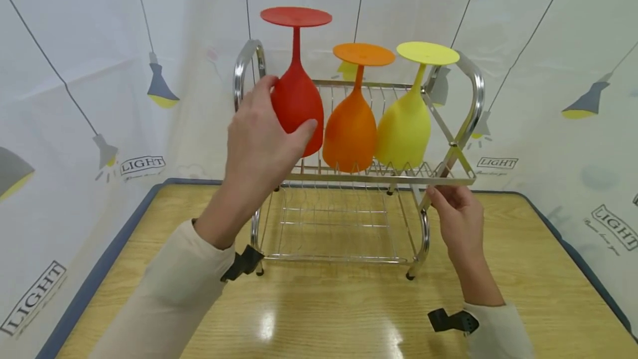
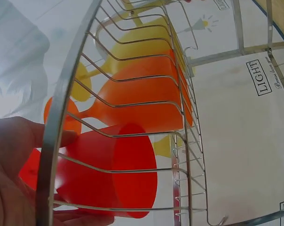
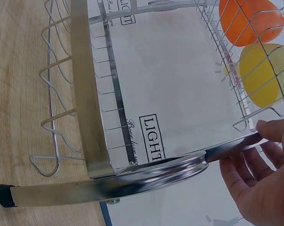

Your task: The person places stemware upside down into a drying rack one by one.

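Observation:
My left hand (image 1: 259, 140) holds a red plastic wine glass (image 1: 298, 98) upside down, thumb and fingers around its bowl, at the left end of the upper tier of a metal dish rack (image 1: 374, 178). Its foot stands higher than those of the two beside it. An orange wine glass (image 1: 350, 132) and a yellow wine glass (image 1: 406, 132) stand bowl-down on that tier, leaning a little. In the left wrist view, the red bowl (image 2: 85, 165) shows behind the rack wires. My right hand (image 3: 269, 174) grips the rack's right-hand curved side tube (image 3: 179, 172) between thumb and fingers.
The rack's lower wire tier (image 1: 334, 218) holds no glasses. Black-capped feet (image 1: 410, 276) stand on a wooden table (image 1: 319, 314) with a dark blue edge (image 1: 563, 242). Behind and around it hangs a white cloth (image 1: 189, 32) printed with lamps.

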Available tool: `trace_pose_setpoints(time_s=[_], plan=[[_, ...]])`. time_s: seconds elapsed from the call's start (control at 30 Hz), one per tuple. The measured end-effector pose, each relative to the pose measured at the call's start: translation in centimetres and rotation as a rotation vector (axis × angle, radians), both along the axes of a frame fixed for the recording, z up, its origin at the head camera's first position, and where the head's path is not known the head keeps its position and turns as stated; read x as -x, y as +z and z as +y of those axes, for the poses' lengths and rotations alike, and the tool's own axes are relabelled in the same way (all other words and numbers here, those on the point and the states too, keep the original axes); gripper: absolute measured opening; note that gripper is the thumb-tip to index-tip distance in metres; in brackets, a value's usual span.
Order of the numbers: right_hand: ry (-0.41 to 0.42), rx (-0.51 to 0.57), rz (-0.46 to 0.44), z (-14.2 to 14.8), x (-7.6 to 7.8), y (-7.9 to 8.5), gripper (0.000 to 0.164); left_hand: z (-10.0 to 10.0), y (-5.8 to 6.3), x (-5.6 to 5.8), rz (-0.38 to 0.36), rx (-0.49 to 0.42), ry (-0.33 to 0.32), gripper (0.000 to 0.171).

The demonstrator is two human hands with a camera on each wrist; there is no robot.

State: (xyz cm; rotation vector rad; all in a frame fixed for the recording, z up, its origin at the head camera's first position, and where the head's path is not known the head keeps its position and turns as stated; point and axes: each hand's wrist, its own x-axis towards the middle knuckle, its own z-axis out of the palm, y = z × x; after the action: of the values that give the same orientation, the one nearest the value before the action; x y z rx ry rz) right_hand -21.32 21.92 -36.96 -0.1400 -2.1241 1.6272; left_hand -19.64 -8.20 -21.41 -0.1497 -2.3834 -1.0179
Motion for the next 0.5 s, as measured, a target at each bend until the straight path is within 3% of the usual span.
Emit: trace_pose_setpoints(time_s=[0.5], plan=[[-0.006, -0.038, -0.035, 0.03, -0.15, -0.03, 0.023, 0.20, -0.10, 1.03, -0.197, 0.114, -0.007, 0.067]])
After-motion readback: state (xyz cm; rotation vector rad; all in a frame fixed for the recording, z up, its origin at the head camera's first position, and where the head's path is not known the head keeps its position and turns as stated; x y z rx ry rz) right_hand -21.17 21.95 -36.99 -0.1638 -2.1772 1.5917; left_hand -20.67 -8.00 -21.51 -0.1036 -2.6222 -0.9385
